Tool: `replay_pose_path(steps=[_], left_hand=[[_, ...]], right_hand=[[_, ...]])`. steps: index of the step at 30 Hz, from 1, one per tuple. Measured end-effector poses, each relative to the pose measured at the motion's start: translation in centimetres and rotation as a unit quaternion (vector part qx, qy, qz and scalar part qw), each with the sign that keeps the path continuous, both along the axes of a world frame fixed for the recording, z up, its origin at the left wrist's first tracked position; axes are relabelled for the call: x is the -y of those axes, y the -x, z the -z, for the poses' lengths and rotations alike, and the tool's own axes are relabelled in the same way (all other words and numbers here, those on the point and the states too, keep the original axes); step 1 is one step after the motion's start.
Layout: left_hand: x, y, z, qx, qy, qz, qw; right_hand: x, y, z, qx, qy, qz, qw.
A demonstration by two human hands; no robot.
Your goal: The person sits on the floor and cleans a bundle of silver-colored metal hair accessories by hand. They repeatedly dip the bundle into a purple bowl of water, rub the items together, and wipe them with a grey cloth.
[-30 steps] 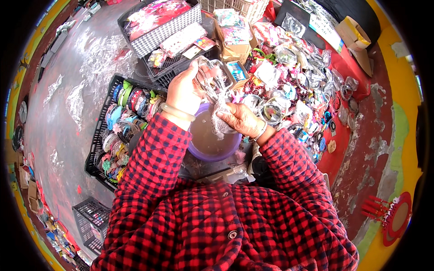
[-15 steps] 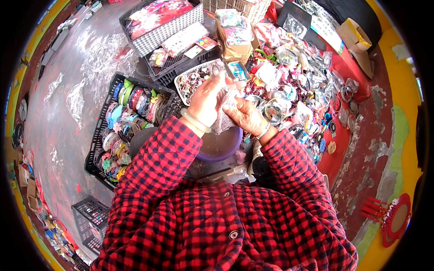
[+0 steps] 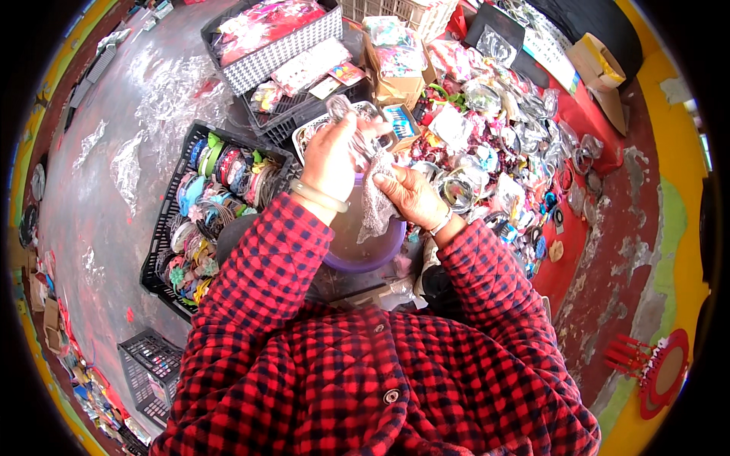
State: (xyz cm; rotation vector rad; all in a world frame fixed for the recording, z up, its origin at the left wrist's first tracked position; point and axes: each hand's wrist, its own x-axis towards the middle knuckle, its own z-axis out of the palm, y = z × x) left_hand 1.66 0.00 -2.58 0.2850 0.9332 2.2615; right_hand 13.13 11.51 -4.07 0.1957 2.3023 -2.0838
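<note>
Head view: a grey floor (image 3: 114, 152) is strewn with plastic wrap; black crates (image 3: 220, 190) of coloured bands and a red mat (image 3: 563, 251) heaped with bagged trinkets are seen. A clear bag (image 3: 353, 121) and a lacy cloth (image 3: 374, 205) are held above a purple bowl (image 3: 365, 247). The left hand (image 3: 331, 156) is raised, fingers clamped on the bag. The right hand (image 3: 411, 194) is pinched on the cloth.

A: Left hand (image 3: 334, 156)?
B: Closed around a clear plastic packet (image 3: 357, 137), above the purple bowl (image 3: 365, 243).
A: Right hand (image 3: 411, 194)?
B: Gripping a pale lace cloth (image 3: 374, 205), just beside the left hand.
</note>
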Motion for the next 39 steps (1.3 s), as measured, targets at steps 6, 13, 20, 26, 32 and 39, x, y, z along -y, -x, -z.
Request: replay_pose_path(steps=[6, 13, 20, 26, 32, 39], left_hand=[[0.4, 0.6, -0.4, 0.046, 0.004, 0.012, 0.999], [1.6, 2.9, -0.5, 0.028, -0.080, -0.033, 0.996], [3.6, 5.5, -1.1, 0.075, -0.150, -0.037, 0.985], [3.0, 4.2, -1.4, 0.079, -0.090, -0.015, 0.993], [1.9, 1.6, -2.0, -0.084, 0.061, 0.184, 0.977], [1.1, 1.1, -1.0, -0.228, 0.163, 0.249, 0.927]], right_hand=[[0.1, -0.1, 0.0, 0.011, 0.051, 0.004, 0.999], [-1.1, -0.6, -1.4, 0.087, 0.016, -0.062, 0.994], [-4.5, -1.8, 1.4, 0.038, 0.155, 0.007, 0.987], [-6.3, -2.5, 0.4, -0.082, 0.351, 0.054, 0.931], [-6.9, -2.3, -3.3, -0.112, 0.355, 0.036, 0.927], [-8.1, -2.0, -3.0, -0.167, 0.330, 0.265, 0.890]])
